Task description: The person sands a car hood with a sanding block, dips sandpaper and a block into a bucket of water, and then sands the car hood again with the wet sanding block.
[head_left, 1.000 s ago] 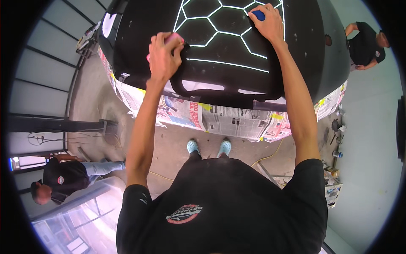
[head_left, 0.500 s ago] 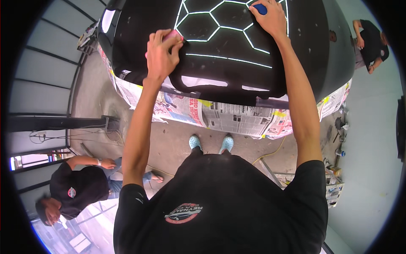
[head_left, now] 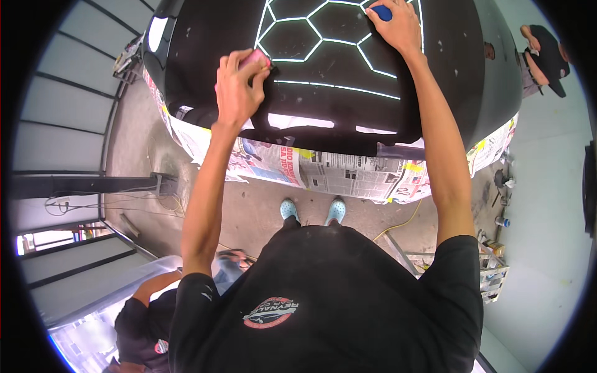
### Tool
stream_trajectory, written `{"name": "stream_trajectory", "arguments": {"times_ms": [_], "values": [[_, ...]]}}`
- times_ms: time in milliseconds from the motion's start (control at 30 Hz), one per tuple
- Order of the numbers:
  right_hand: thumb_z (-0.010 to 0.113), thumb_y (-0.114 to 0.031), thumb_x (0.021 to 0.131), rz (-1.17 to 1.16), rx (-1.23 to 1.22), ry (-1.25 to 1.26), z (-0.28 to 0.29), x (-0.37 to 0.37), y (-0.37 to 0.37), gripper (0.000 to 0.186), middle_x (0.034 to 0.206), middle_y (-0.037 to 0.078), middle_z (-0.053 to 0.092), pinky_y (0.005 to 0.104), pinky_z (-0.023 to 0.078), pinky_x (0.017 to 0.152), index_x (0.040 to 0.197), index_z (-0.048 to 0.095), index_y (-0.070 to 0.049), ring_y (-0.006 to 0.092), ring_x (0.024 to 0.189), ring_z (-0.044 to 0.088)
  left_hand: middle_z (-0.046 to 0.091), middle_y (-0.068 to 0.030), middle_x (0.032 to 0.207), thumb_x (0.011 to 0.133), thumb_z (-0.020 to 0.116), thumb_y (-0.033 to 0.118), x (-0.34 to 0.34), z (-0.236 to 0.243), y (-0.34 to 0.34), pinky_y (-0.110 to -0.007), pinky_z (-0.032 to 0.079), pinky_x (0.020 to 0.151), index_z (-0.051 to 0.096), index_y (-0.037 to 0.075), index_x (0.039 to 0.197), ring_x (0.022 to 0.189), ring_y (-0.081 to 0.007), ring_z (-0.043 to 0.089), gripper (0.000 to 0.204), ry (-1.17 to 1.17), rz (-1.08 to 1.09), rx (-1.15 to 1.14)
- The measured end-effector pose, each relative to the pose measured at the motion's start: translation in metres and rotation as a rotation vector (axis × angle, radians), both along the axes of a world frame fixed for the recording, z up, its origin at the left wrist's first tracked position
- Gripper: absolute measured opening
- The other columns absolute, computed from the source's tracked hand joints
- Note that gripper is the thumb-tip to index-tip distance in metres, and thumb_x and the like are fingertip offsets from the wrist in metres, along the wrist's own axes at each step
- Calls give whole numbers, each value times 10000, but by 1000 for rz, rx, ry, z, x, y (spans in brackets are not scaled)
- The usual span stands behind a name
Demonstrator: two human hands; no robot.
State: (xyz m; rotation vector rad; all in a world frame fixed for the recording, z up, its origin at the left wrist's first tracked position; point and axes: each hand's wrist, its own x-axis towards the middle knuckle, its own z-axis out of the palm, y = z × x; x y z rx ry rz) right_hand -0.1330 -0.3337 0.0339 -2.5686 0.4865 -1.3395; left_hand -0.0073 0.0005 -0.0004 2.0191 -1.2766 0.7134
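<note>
Both of my arms reach forward to a glossy black car panel [head_left: 460, 74] that carries thin white lines [head_left: 336, 85] forming hexagons and long straight strips. My left hand [head_left: 239, 90] is closed on a pink pad [head_left: 255, 61] at the lower left corner of the hexagon pattern. My right hand [head_left: 401, 31] grips a blue pad [head_left: 383, 13] at the pattern's upper right, resting on the panel. Newspaper [head_left: 342, 171], fixed with bits of yellow tape, covers the panel's lower edge; my fingertips are partly hidden behind the pads and knuckles.
A co-worker [head_left: 146, 323] is at the lower left, another [head_left: 541, 59] at the right edge. A dark beam [head_left: 87, 185] with cables juts in from the left. A rack [head_left: 491, 273], small cans [head_left: 502, 222] and a yellow cord [head_left: 398, 224] lie by the right wall.
The co-worker at left has moved rightward and down toward the lower edge. The co-worker at right has shifted and turned slightly. My hands moved slightly up the frame, still holding the pads.
</note>
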Motion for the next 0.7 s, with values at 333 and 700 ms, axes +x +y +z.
{"name": "stream_trajectory", "arguments": {"times_ms": [333,700], "values": [[793,-242,825,10,9,6,4,-2,7,197,1028,123,656,449,488,947,902,734,-70,339,1042,615,669,-90,1151,776,811,86,6,7,-6,-416,477,891,804,110,964,1044,-306,589,190,-6,36,-6],[790,-246,827,-15,-6,2,5,-4,8,197,1016,118,650,439,490,935,894,728,-71,331,1032,614,675,-97,1172,797,800,96,-9,3,-2,-408,474,906,802,101,964,1045,-308,597,167,-16,71,3]]}}
